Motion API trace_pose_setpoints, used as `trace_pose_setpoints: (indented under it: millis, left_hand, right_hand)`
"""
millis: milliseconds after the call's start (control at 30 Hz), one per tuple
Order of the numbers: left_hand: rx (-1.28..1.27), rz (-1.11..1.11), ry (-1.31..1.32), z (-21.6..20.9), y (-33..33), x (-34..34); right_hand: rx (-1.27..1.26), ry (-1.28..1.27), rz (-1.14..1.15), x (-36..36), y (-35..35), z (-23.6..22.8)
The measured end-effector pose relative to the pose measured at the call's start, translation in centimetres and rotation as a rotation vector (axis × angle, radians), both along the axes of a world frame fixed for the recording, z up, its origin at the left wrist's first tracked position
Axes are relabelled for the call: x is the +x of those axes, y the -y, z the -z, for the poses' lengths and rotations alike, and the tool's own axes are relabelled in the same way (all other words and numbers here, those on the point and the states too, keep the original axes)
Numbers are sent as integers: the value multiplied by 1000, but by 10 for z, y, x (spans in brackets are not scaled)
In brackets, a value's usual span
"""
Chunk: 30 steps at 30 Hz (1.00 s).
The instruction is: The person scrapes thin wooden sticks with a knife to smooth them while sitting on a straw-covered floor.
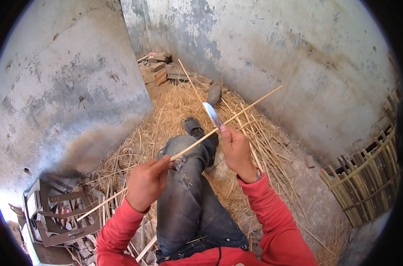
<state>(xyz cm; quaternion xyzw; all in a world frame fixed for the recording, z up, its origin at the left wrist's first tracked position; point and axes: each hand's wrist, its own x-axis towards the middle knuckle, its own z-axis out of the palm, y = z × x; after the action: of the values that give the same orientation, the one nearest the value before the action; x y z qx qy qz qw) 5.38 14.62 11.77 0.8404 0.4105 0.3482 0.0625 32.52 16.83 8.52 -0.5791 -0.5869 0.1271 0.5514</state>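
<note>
Pinching a long pale stick (193,144) is the left hand (146,182); the right hand (237,150) clasps a knife (212,114) against it, blade pointing forward, above scattered straw (168,101).

Left: plastered wall (46,80), grey patches, brown stain low down, small hole (26,170).
Far and right: second plastered wall (272,48), peeling, brown-streaked.
Far corner: loose brick pile (159,67); grey stone (214,94) nearer, to right.
Right: brick fragment (310,162); stick lattice panel (370,179), cross-banded, leaning outward.
Near left: battered brown frame (71,235).
</note>
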Motion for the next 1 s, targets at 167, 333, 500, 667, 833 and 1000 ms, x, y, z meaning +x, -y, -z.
trace_pose_setpoints:
  millis: [167, 333, 500, 667, 833, 1000]
  left_hand:
    - [-52, -32, 56, -6, 2, 26]
    - [-67, -33, 124, -8, -2, 41]
    - [-141, -43, 140, -13, 6, 36]
    - [-35, -69, 161, -7, 8, 31]
    - [86, -110, 39, -4, 15, 40]
    - [115, -153, -38, 0, 11, 45]
  right_hand:
    - [-36, -76, -101, -23, 18, -1]
    - [-36, -80, -194, -49, 32, -2]
    - [-221, -258, -386, -37, 33, 5]
    - [-157, -430, -363, -31, 38, -29]
    - [-101, -356, -375, -46, 30, -25]
    - [-31, -324, -357, -52, 38, -33]
